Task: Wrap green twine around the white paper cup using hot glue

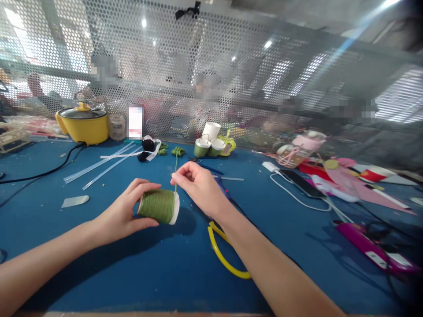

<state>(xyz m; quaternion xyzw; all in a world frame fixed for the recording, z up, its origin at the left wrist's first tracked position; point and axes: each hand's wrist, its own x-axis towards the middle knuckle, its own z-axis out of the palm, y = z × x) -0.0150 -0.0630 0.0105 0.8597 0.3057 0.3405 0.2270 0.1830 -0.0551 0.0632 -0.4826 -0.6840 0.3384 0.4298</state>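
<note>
My left hand [132,209] grips a paper cup wound with green cord [157,206], tipped on its side above the blue table, its white rim facing right. Just right of the rim, my right hand [196,185] pinches the green cord [176,165] between thumb and fingertips. From that pinch the strand runs back to a small green cord bundle [178,151] on the table and down to the cup's rim. Beneath my right forearm lie yellow-handled pliers or scissors [223,255], partly hidden, so I cannot tell which.
Clear glue sticks [109,165] lie left on the blue table [148,273]. Behind stand a yellow electric pot [84,127], a glass jar [117,127], a lit phone [135,122] and green-wrapped cups [202,147]. A purple power strip [370,248], cables and craft pieces crowd the right.
</note>
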